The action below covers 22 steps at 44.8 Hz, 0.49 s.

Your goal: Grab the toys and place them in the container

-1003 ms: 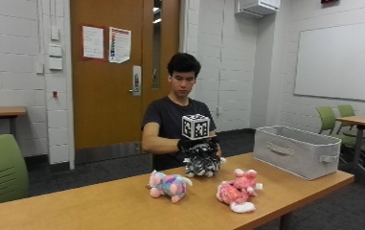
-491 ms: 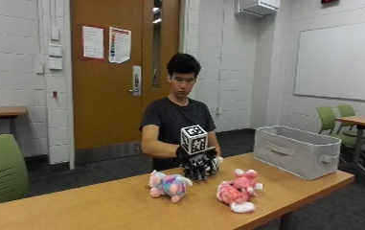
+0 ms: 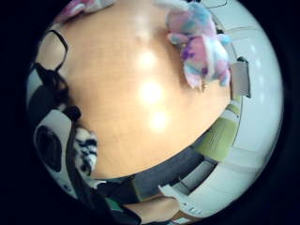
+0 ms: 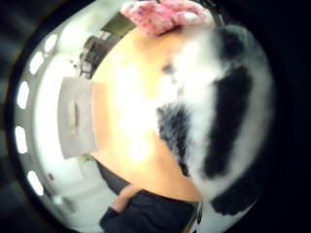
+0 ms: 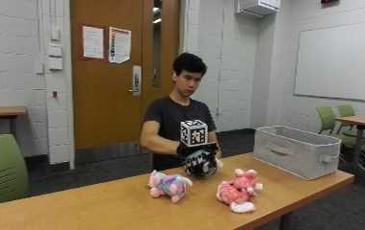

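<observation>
My gloved right hand (image 5: 195, 149) grips a black-and-white striped plush toy (image 5: 201, 165) just above the far side of the wooden table (image 5: 105, 206). That striped toy (image 4: 228, 111) fills much of the thumb side palm view, and a bit of it (image 3: 86, 150) shows by the glove in the little finger side view. A pastel pink-and-blue plush toy (image 5: 169, 186) (image 3: 201, 47) lies on the table in front of the hand. A pink plush toy (image 5: 238, 191) (image 4: 165, 14) lies to its right. The grey fabric container (image 5: 297, 151) (image 4: 75, 116) stands open at the table's right end.
The person sits behind the table, the bare arm held low by the table's far edge. A green chair (image 5: 0, 167) stands at the left; more chairs and another table (image 5: 360, 120) are behind the container. Bare tabletop stretches to the left of the toys.
The hand with the striped toy has tipped and shifted only slightly and keeps its grip above the table. The two toys on the table have not moved.
</observation>
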Tool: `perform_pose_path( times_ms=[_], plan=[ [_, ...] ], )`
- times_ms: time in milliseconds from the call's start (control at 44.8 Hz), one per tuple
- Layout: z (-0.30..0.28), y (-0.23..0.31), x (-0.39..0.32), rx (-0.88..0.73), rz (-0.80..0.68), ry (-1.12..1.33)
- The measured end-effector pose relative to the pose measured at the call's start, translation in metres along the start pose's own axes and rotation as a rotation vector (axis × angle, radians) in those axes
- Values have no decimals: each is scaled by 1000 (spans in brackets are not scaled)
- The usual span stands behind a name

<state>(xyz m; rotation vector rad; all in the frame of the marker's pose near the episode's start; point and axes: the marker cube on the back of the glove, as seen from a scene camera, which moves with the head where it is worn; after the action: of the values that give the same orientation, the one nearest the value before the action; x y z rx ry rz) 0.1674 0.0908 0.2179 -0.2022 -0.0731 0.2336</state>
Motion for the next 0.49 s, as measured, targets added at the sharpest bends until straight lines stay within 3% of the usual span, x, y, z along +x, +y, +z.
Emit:
perform_pose_path(
  times_ms=[156,268,491],
  plan=[
    [-68,-8,-24,41,-20,-50],
    [-128,-14,-59,170,-45,-32],
    [-242,-24,-191,319,-172,-115]
  ],
)
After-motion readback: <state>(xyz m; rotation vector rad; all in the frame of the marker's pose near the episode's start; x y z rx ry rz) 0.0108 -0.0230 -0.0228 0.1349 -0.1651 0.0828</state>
